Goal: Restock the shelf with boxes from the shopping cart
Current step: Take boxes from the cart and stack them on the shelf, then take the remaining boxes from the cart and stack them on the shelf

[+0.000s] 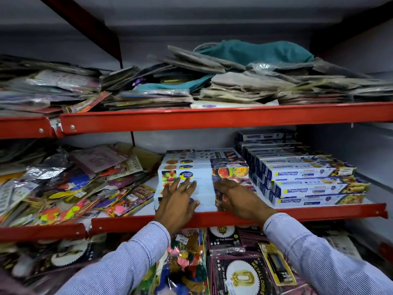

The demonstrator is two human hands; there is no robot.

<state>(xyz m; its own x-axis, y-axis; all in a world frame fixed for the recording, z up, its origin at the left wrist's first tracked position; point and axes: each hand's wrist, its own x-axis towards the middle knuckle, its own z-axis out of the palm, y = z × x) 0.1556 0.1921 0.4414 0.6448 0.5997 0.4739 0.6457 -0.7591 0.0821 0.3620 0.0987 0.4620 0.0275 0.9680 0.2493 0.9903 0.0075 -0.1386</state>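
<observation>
Left hand (177, 201) and right hand (238, 196), fingers spread flat, press "Healthy wrapp" boxes (191, 175) beside stacked "Freshwrapp" boxes (308, 182) on the shelf (319, 211).

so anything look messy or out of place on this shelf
Yes: the party packets left of the white wrap boxes lie in a loose, slanted heap, some overhanging the red shelf edge. The blue boxes are stacked neatly.

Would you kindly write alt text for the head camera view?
Both hands, left hand and right hand, press flat on a stack of white Healthy Wrapp boxes on the red middle shelf, beside stacked blue Freshwrapp boxes.
</observation>
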